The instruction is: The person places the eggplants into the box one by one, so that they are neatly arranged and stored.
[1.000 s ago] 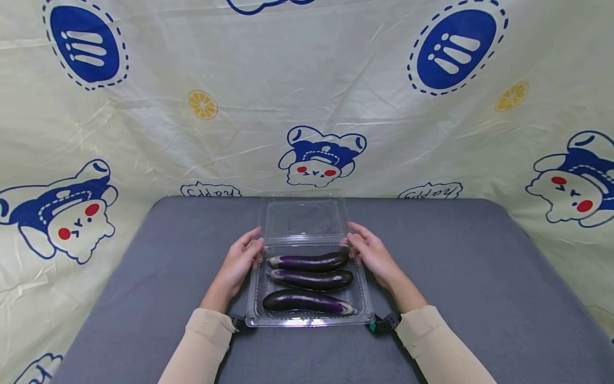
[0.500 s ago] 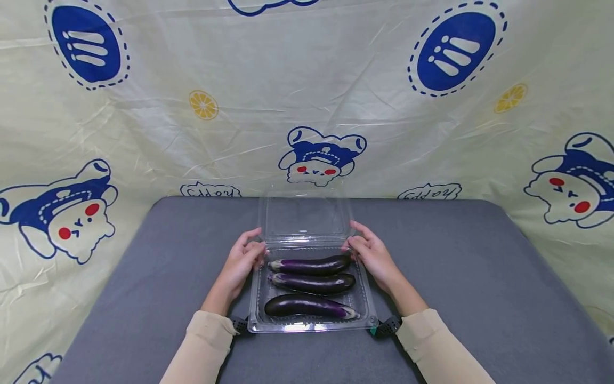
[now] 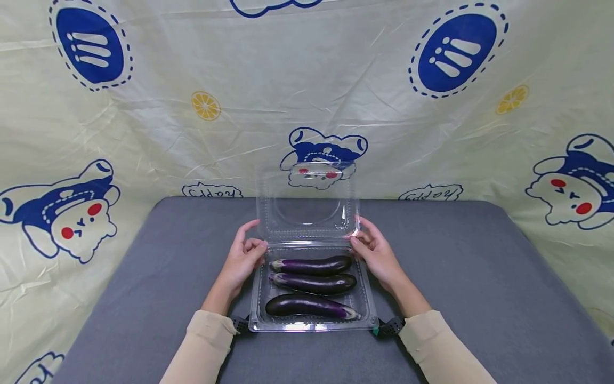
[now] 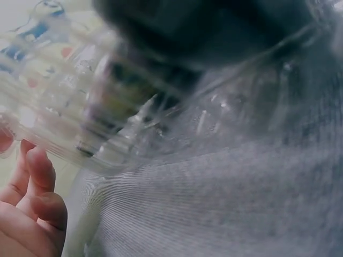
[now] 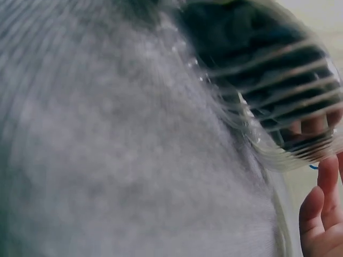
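A clear plastic clamshell container (image 3: 314,327) lies with three long purple eggplants in its base: a back one (image 3: 312,265), a middle one (image 3: 314,284) and a front one (image 3: 310,306). Its hinged lid (image 3: 307,231) stands raised at the back, tilted upward. At the back left corner is my left hand (image 3: 243,260), index finger reaching up to the lid's edge and thumb near the hinge. My right hand (image 3: 376,253) mirrors it at the back right corner. Through the plastic in the right wrist view, some fingertips (image 5: 313,126) show behind the lid.
A grey cloth-covered table (image 3: 446,277) extends on both sides of the container. Behind it hangs a pale curtain (image 3: 316,80) with printed cartoon figures. Dark wrist devices (image 3: 389,326) sit near the container's front corners.
The lid has swung upward from lying nearly flat behind the base. Early on, the base slid slightly toward me. Both hands stay at the back corners, their index fingers following the lid.
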The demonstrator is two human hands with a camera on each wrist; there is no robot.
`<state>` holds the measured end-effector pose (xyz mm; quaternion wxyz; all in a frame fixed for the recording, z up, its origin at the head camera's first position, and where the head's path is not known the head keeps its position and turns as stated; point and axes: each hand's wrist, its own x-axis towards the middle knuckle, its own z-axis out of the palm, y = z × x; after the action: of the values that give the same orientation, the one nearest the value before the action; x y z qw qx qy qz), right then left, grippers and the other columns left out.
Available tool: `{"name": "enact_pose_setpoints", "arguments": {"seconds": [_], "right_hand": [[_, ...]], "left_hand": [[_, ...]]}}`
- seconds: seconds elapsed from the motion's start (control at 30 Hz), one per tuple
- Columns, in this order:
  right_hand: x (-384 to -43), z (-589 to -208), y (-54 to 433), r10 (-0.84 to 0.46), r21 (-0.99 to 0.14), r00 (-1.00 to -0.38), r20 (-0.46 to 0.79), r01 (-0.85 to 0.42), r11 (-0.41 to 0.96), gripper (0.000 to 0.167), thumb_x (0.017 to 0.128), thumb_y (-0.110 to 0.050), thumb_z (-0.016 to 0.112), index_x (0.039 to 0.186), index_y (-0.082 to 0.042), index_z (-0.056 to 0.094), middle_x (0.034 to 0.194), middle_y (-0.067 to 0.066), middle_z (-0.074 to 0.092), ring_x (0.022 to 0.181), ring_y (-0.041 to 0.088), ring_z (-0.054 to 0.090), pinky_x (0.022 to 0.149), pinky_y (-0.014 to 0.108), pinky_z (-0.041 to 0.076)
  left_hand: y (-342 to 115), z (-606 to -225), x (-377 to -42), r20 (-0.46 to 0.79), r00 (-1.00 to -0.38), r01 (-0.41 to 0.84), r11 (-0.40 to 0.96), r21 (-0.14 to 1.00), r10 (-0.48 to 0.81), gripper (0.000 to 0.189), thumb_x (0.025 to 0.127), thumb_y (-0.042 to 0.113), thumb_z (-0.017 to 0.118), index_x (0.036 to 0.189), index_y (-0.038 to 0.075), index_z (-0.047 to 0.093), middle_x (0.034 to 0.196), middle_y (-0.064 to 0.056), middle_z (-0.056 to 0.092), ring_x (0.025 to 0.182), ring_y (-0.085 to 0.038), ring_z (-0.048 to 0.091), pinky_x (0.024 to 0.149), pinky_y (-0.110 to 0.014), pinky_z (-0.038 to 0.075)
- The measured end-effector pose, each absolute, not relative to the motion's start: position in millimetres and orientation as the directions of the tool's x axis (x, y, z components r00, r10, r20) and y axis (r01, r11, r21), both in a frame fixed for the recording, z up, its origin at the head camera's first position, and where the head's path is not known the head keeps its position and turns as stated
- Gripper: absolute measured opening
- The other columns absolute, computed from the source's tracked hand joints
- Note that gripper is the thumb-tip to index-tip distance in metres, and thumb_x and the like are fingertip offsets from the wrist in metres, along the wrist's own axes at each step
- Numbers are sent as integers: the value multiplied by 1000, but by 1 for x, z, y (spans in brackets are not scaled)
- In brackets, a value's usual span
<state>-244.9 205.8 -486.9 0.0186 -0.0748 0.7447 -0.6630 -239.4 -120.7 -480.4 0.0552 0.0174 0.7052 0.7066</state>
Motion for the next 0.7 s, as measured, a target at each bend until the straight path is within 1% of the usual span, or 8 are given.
{"name": "enact_pose_setpoints", "arguments": {"seconds": [0.1,0.27,0.43,0.5,0.57,0.67,0.7], "right_hand": [[-244,-485,208,-173,-987,-979,106,-125,103,58,103,-14,53,155,-19,28,114,-8,68,94,12,69,74,24,52],[-242,-484,211,-217,-981,-965,148,-171,89,57,104,-14,50,154,-13,24,120,1,68,95,17,70,73,26,51],[-241,-482,213,-248,-980,-954,167,-188,67,55,104,-12,49,152,-11,23,123,0,68,95,13,69,74,27,52],[-240,-482,214,-263,-980,-950,169,-191,59,53,105,-14,47,152,-9,23,125,-1,68,96,11,68,75,28,51],[-239,-481,216,-281,-981,-944,171,-190,43,49,107,-19,43,151,-9,23,127,0,67,97,11,67,78,30,51],[-238,-480,218,-313,-982,-933,178,-188,1,44,110,-29,32,149,-10,25,131,4,65,102,14,66,80,34,50],[-237,-480,218,-323,-982,-929,181,-187,-13,43,110,-32,29,148,-11,25,132,6,65,104,15,65,81,36,50]], "left_hand": [[-121,-479,-239,-52,-993,-51,11,999,107,51,100,9,57,143,28,37,85,1,58,65,-13,52,60,-24,42],[-122,-478,-240,-47,-990,-45,21,999,133,45,100,7,55,139,18,34,87,-2,57,65,-13,52,60,-25,41],[-123,-477,-241,-53,-987,-49,36,998,154,37,101,10,54,131,13,34,86,-3,58,67,-14,52,60,-24,40],[-124,-477,-241,-61,-986,-55,38,998,157,34,102,12,53,130,12,34,86,-3,60,68,-14,53,61,-25,41],[-125,-476,-242,-72,-985,-68,34,997,155,29,104,17,50,129,12,35,87,-3,61,68,-15,54,61,-25,41],[-126,-474,-241,-98,-983,-99,3,995,154,23,108,26,41,126,13,38,91,-2,61,68,-16,55,60,-25,40],[-127,-473,-241,-107,-982,-110,-12,994,155,23,109,29,37,125,13,38,93,-3,61,69,-16,55,60,-25,40]]}}
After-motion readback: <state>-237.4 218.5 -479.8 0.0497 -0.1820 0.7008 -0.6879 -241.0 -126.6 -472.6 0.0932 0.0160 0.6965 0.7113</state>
